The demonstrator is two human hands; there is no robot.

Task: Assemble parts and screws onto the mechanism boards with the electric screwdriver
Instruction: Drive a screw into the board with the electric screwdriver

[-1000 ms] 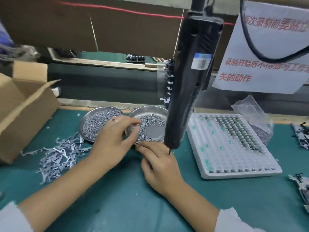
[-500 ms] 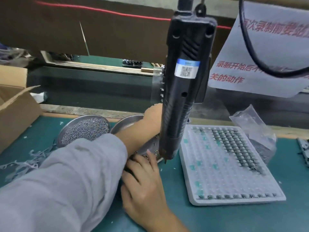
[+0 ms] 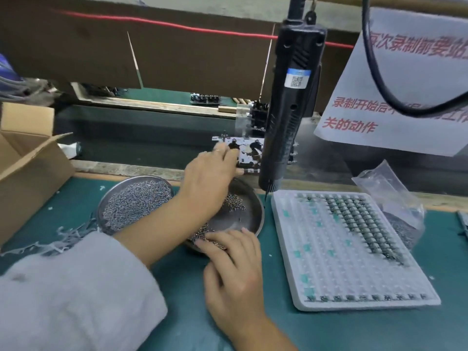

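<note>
My left hand (image 3: 207, 178) reaches past the two metal dishes and grips a white mechanism board (image 3: 247, 152) at the bench's far edge, partly hidden behind the screwdriver. The black electric screwdriver (image 3: 288, 117) hangs on its cord, tip just above the right dish (image 3: 249, 216). My right hand (image 3: 231, 262) lies at that dish's near rim, fingertips touching the small screws (image 3: 234, 200) inside. The left dish (image 3: 134, 201) is heaped with grey screws.
A white foam tray (image 3: 342, 249) with several rows of small dark parts lies to the right, a plastic bag (image 3: 395, 211) of parts behind it. A cardboard box (image 3: 27, 168) stands at left, grey plastic scraps (image 3: 63, 239) near it. A paper notice (image 3: 405, 92) hangs above.
My left hand has moved from the dishes forward to the back edge and taken hold of a mechanism board. My right hand has stayed at the right dish's near rim.
</note>
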